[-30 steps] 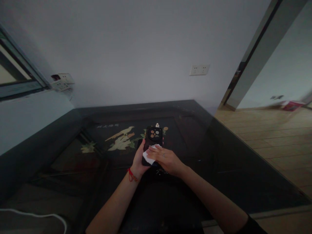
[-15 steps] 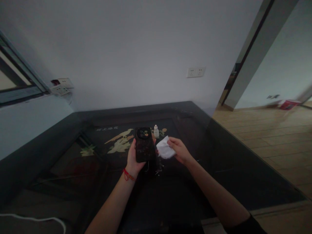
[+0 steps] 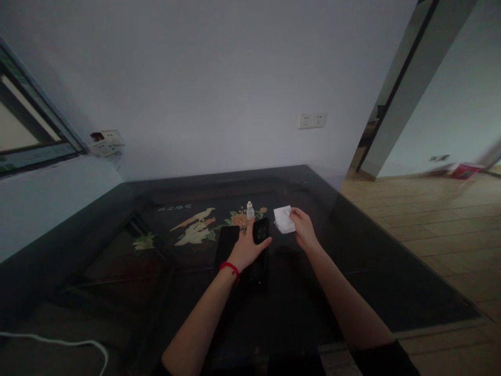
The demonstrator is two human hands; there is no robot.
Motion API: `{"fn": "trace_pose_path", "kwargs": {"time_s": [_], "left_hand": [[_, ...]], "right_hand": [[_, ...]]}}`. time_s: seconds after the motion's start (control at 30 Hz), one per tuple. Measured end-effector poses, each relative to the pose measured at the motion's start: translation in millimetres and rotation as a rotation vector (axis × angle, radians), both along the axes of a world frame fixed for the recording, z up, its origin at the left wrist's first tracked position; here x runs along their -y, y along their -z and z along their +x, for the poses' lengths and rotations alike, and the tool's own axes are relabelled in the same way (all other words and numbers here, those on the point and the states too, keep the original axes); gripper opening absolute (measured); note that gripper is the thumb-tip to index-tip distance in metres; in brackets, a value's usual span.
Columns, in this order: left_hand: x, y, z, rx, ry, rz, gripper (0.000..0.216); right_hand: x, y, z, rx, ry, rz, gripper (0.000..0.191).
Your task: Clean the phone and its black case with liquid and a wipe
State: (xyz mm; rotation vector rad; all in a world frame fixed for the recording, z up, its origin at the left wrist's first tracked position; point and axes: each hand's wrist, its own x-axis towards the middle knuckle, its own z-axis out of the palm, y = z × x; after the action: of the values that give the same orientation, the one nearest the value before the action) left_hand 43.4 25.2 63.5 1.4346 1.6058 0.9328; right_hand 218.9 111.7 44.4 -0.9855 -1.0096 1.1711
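My left hand (image 3: 247, 249) is palm down, its thumb and fingers around the sides of a black phone (image 3: 262, 230) whose camera lenses face up. The lower part of this phone blends into the dark tabletop. Left of the hand lies a flat black slab (image 3: 226, 241), phone-like in shape, partly covered by my wrist and fingers. A small white dropper bottle (image 3: 250, 211) stands upright just beyond my left fingertips. To the right, my right hand (image 3: 304, 228) pinches a white cloth or wipe (image 3: 284, 219) by its edge, above the table and apart from the phone.
The glossy black table (image 3: 313, 313) carries a painted bird and flower pattern (image 3: 194, 230). Behind it rises a pale wall with a socket plate (image 3: 312, 120). A white cable (image 3: 58, 340) shows at lower left. Wooden flooring (image 3: 430, 219) lies to the right.
My left hand has turned palm down and lowered the phone towards the table, shifting it right. A second black slab now shows at left. My right hand has moved the white cloth right and away.
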Motion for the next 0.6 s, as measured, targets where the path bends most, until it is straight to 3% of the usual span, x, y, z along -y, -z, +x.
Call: {"fn": "trace_pose_path", "kwargs": {"time_s": [0.07, 0.17, 0.3, 0.4, 0.5, 0.6], "left_hand": [[-10.3, 1.1, 9.7, -0.286, -0.012, -0.025, 0.094], [-22.1, 3.2, 23.8, -0.553, -0.08, -0.055, 0.09], [-30.1, 11.8, 40.2, -0.689, -0.138, -0.097, 0.085], [-28.5, 14.5, 43.0, -0.732, -0.126, -0.083, 0.08], [-21.3, 9.9, 24.8, -0.756, -0.07, 0.029, 0.071], [-13.5, 3.8, -18.4, -0.762, -0.063, 0.12, 0.055]], "right_hand": [[-4.6, 3.5, 5.1, 0.054, 0.052, 0.007, 0.028], [-7.7, 9.2, 6.7, 0.068, 0.057, -0.027, 0.028], [-5.7, 14.9, -2.5, 0.027, -0.012, -0.094, 0.028], [-1.5, 16.7, -10.3, -0.029, -0.144, -0.17, 0.029], [3.2, 17.7, -13.6, -0.038, -0.297, -0.212, 0.049], [6.7, 18.2, -14.0, 0.028, -0.346, -0.16, 0.063]]}}
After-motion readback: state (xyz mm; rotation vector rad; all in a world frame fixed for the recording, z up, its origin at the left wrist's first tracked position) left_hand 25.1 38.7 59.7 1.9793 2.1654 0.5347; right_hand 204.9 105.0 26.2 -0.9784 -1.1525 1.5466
